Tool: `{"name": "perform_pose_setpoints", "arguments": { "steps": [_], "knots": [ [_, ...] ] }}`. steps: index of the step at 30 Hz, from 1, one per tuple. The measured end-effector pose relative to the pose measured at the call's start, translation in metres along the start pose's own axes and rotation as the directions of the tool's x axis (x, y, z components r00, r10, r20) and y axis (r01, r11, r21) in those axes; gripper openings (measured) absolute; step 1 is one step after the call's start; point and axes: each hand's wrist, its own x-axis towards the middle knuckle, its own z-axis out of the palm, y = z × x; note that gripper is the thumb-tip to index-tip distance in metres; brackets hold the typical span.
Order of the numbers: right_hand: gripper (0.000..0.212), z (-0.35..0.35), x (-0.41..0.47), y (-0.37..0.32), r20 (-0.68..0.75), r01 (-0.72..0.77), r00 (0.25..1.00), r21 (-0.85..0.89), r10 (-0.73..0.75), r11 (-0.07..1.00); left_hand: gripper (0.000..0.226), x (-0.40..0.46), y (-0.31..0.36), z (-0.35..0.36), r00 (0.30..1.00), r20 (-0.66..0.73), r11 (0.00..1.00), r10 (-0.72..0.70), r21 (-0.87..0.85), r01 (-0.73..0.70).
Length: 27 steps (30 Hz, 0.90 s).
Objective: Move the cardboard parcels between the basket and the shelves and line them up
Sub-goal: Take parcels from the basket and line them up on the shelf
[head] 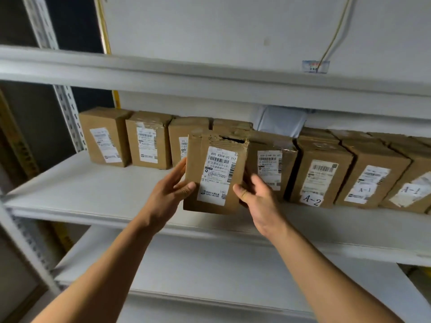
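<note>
1. A cardboard parcel (215, 173), label facing out, is held upright at the picture's centre, just in front of the middle shelf (93, 192).
2. The left hand (171, 192) at its 9 o'clock and the right hand (253, 194) at 3 o'clock each hold a side; this two-sided grip likely keeps it square.
3. Behind, from 10 to 3 o'clock, a row of parcels (321, 176) stands label-forward; a gap behind the held one probably suits it.
</note>
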Motion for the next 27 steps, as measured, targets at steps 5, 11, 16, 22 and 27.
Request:
{"name": "perform_pose_setpoints", "arguments": {
  "steps": [5,11,16,22,27],
  "knots": [
    [0.043,0.017,0.030,0.029,0.004,0.023,1.000,-0.104,-0.023,0.994,0.069,0.018,-0.018,-0.016,0.998,-0.049,0.999,-0.042,0.012,0.042],
    [0.067,0.035,0.049,0.029,-0.086,-0.016,0.996,-0.209,-0.002,0.978,0.074,0.042,-0.039,-0.026,0.998,-0.053,1.000,-0.027,0.012,0.028],
    [0.061,0.031,0.065,0.044,-0.184,-0.041,0.983,-0.298,-0.015,0.954,0.077,0.070,-0.048,-0.026,0.999,-0.010,0.994,-0.047,-0.096,0.046],
    [0.060,0.032,0.073,0.045,-0.355,-0.084,0.934,-0.292,-0.026,0.953,0.078,0.096,-0.053,-0.015,0.997,0.038,0.986,-0.068,-0.152,0.073],
    [0.058,0.028,0.077,0.045,-0.400,-0.100,0.915,-0.335,-0.045,0.937,0.078,0.107,-0.061,-0.004,0.997,0.035,0.977,-0.075,-0.199,0.081]
  ]
}}
